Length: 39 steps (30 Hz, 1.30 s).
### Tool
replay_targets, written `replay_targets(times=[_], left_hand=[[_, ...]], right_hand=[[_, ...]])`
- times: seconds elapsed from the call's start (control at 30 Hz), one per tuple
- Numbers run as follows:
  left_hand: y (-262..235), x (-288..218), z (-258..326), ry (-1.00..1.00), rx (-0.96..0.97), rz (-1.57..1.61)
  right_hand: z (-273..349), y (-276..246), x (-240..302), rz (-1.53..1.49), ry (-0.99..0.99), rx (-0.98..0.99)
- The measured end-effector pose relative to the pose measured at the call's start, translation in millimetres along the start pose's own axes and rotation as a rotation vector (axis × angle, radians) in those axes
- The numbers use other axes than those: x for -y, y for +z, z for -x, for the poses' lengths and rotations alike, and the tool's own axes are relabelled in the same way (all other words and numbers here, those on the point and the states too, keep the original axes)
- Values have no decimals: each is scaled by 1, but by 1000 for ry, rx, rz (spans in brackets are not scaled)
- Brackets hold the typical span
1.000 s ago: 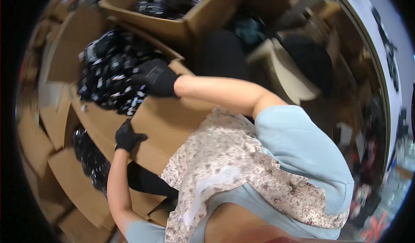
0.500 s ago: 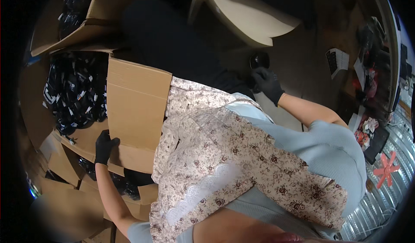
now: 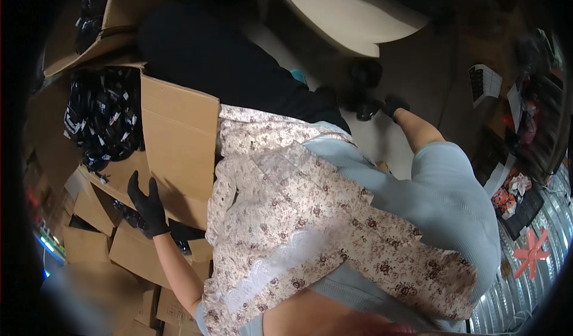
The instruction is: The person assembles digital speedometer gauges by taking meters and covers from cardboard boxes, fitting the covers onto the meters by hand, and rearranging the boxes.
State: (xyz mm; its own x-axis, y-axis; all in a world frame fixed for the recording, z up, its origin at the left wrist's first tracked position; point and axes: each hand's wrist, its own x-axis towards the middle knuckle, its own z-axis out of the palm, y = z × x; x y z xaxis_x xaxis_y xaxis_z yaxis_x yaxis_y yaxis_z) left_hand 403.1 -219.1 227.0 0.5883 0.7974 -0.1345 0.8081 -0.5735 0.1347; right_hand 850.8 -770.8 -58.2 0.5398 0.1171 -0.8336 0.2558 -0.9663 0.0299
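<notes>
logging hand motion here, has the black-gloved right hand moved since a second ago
Yes: the black-gloved right hand has moved rightward, away from the open brown cardboard box it was over.

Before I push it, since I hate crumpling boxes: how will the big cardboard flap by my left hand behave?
The cardboard flap is probably fairly stiff: its face is flat and its edges straight. It looks light for its size, being a thin sheet. It might catch the floral cloth beside it.

left hand (image 3: 148, 208) spread beside cardboard flap (image 3: 179, 139); right hand (image 3: 394, 106) above floor (image 3: 418, 73)
</notes>
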Motion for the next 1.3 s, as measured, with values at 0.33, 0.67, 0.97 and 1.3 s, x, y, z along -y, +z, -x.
replay_targets(times=[0.33,0.67,0.97,1.3], left_hand=[[-5,-14,-6,-142,117,92],[-4,-12,-7,-198,151,-48],[-11,-18,2,-196,164,-62],[-8,-36,9,-190,265,-114]], right_hand=[[-10,11,28,164,-220,40],[-52,86,37,425,-558,-94],[-33,28,59,-444,-475,201],[-63,29,87,-77,-542,60]])
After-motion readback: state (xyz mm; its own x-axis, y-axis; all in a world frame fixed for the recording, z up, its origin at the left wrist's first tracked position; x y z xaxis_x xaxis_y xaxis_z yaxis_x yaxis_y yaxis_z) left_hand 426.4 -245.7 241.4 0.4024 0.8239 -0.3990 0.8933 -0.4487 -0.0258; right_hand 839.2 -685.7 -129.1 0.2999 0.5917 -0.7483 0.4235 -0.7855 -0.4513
